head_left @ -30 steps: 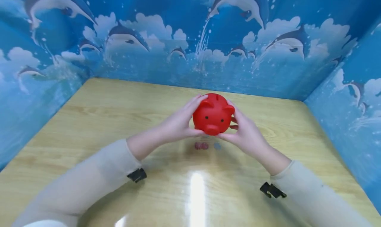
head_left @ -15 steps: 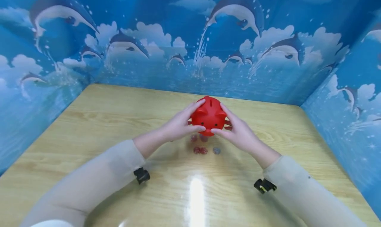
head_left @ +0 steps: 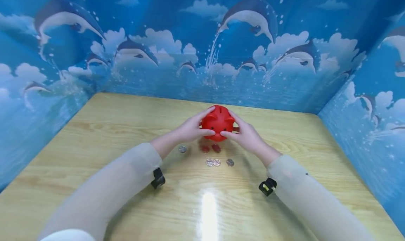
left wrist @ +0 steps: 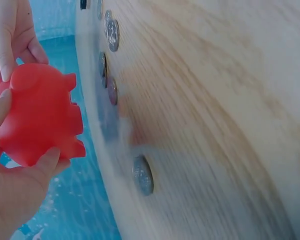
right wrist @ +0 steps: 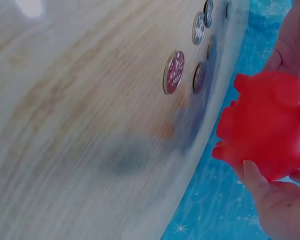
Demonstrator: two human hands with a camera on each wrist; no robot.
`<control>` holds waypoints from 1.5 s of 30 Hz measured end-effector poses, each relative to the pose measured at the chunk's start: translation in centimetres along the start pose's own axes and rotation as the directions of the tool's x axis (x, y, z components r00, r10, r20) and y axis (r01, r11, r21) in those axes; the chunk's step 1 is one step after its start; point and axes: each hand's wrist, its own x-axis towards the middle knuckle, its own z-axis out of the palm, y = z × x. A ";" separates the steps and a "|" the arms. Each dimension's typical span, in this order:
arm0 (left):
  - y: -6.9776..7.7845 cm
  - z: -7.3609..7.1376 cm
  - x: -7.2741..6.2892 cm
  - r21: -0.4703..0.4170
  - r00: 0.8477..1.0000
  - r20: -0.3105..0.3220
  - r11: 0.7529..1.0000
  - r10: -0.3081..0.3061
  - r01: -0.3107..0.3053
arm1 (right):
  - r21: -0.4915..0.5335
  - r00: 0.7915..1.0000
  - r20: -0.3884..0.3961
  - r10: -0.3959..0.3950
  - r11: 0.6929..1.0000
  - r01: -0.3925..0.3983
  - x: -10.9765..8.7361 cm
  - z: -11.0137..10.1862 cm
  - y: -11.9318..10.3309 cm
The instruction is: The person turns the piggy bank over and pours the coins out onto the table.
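Note:
A red piggy bank (head_left: 218, 123) with a slot on top faces me, held up between both hands. My left hand (head_left: 193, 128) grips its left side, thumb at the lower front and fingers round the top and side. My right hand (head_left: 247, 135) grips the other side the same way. In the left wrist view the piggy bank (left wrist: 40, 112) is clear of the table, its stubby feet pointing at the tabletop. Below it lie several coins: a pair of touching coins (head_left: 213, 162), a single coin (head_left: 230, 162), another coin (head_left: 182, 149), and two reddish-lit coins nearer the bank.
The wooden table (head_left: 133, 118) spreads out on all sides, with a bright light reflection (head_left: 209, 213) toward me. Blue dolphin-printed cloth walls (head_left: 202, 76) stand at the back and both sides. A small dark device (head_left: 267, 187) sits at each wrist.
Both hands have carried the piggy bank slightly left and farther back, its top tipping toward me. Coins below and to the left have come into view. The head view has shifted slightly.

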 end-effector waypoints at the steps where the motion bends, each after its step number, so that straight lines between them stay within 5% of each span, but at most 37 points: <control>1: -0.2 0.0 0.1 -0.005 1.000 -0.002 1.000 -0.003 0.003 | 0.001 1.000 0.000 0.000 1.000 0.000 0.2 0.1 0.1; 22: -1.7 0.3 1.3 0.020 0.998 0.005 0.998 -0.058 0.058 | -0.051 0.999 0.002 0.053 0.997 -0.053 2.1 1.0 1.5; 45: -2.2 0.4 1.9 -0.049 0.996 0.026 0.995 -0.086 0.087 | -0.113 0.995 -0.012 0.094 0.989 -0.095 2.3 0.9 1.3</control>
